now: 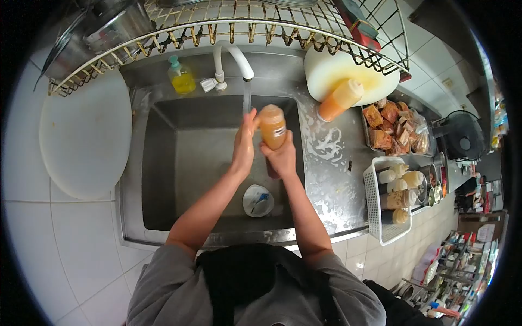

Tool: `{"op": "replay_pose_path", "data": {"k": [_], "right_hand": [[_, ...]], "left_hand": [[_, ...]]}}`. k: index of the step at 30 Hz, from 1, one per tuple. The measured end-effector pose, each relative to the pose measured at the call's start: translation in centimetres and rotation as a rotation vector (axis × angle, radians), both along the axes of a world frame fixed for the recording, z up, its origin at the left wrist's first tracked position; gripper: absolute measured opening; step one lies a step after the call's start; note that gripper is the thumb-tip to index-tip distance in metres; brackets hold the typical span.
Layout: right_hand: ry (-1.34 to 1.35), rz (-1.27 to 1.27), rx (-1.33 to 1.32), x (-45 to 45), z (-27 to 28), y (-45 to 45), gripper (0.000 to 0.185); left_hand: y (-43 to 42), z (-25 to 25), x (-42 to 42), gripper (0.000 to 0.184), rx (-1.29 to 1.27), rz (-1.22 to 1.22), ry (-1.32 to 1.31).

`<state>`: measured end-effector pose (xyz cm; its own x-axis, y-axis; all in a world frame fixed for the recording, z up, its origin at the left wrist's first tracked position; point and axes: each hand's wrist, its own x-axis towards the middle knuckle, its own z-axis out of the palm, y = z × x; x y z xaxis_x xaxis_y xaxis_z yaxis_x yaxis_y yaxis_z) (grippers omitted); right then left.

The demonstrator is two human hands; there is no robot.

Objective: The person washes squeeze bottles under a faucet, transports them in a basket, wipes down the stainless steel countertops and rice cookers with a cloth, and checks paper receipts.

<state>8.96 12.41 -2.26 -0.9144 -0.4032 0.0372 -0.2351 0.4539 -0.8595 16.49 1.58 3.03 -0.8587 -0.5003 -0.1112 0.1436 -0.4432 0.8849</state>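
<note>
Over the sink [201, 146], our right grip [280, 155] wraps a bottle [272, 126]. Our open left grip [244, 142] extends straight beneath the tap [237, 52].

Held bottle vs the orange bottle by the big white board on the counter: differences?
Place: the held bottle is over the sink, gripped by the right hand; the counter bottle sits on the steel counter, untouched by the hands.
Markings: the held bottle shows a small dark-and-white label; the counter bottle shows none on its visible side.
Shared: both have orange bodies and paler tops.
</note>
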Motion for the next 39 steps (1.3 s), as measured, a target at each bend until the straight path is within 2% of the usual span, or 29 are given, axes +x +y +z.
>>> {"op": "replay_pose_path", "data": {"k": [1, 3, 6, 7, 10, 11, 14, 15, 17, 18, 19, 22, 23, 27, 30, 33, 36, 39], "right_hand": [[-0.014, -0.038, 0.01, -0.7, -0.3, 0.6, 0.061], [0.107, 0.076, 0.05, -1.5, -0.9, 1.9, 0.06], [0.112, 0.185, 0.08, -0.9, -0.5, 3.1, 0.059], [0.094, 0.222, 0.095, -0.7, -0.2, 3.3, 0.058], [0.194, 0.216, 0.212, 0.0, -0.4, 3.9, 0.059], [0.227, 0.2, 0.254, 0.0, -0.5, 3.8, 0.06], [0.301, 0.135, 0.362, 0.2, -0.9, 3.8, 0.061], [0.314, 0.107, 0.383, 0.2, -0.8, 3.8, 0.061], [0.316, 0.063, 0.389, 0.1, -1.0, 3.9, 0.061], [0.304, 0.054, 0.379, 0.0, -1.4, 4.3, 0.061], [0.296, 0.05, 0.372, 0.0, -1.5, 4.6, 0.062], [0.194, 0.062, 0.275, 0.0, -1.0, 4.8, 0.062], [0.175, 0.064, 0.256, 0.0, -0.6, 4.8, 0.062], [0.124, 0.063, 0.193, 0.1, -0.3, 5.0, 0.062], [0.09, 0.049, 0.136, 0.1, 0.0, 5.4, 0.062], [0.073, 0.05, 0.044, -0.1, -0.5, 5.8, 0.063], [0.054, 0.067, 0.034, 0.2, -1.1, 5.9, 0.063], [0.035, 0.07, 0.066, 0.6, -0.4, 5.5, 0.062]], "left_hand": [[0.2, 0.0, 1.0, 0.081, -0.062, -0.047, 0.03], [-0.5, 0.3, 2.4, 0.073, -0.036, -0.126, 0.051], [-2.0, -1.3, 0.8, 0.064, -0.383, 0.067, 0.01], [-2.2, -2.0, 0.0, 0.058, -0.457, -0.006, 0.092], [-4.2, -2.6, -1.2, 0.047, -0.889, -0.42, -0.062], [-3.3, -3.0, -1.4, 0.032, -0.962, -0.305, -0.164], [-3.9, -4.6, -3.3, 0.028, -1.085, -0.03, -0.285], [-6.0, -5.9, -4.6, 0.033, -1.112, 0.039, -0.308], [-11.2, -5.5, -6.0, 0.047, -0.688, -0.008, -0.376], [-13.0, -4.5, -6.1, 0.053, -0.227, -0.114, -0.411], [-14.0, -5.0, -6.6, 0.059, -0.165, -0.192, -0.344], [-13.1, -6.1, -9.0, 0.057, 0.251, -0.197, -0.148], [-12.5, -6.5, -9.5, 0.056, 0.272, -0.195, -0.126], [-11.0, -8.8, -10.5, 0.038, 0.632, -0.235, 0.017], [-10.3, -10.0, -9.4, 0.036, 0.617, -0.235, 0.06], [-9.3, -11.8, -7.4, 0.034, 0.744, -0.159, 0.121], [-9.4, -13.3, -8.6, 0.033, 0.766, -0.198, 0.206], [-9.0, -9.7, -10.9, 0.031, 0.764, -0.147, 0.083]]}}
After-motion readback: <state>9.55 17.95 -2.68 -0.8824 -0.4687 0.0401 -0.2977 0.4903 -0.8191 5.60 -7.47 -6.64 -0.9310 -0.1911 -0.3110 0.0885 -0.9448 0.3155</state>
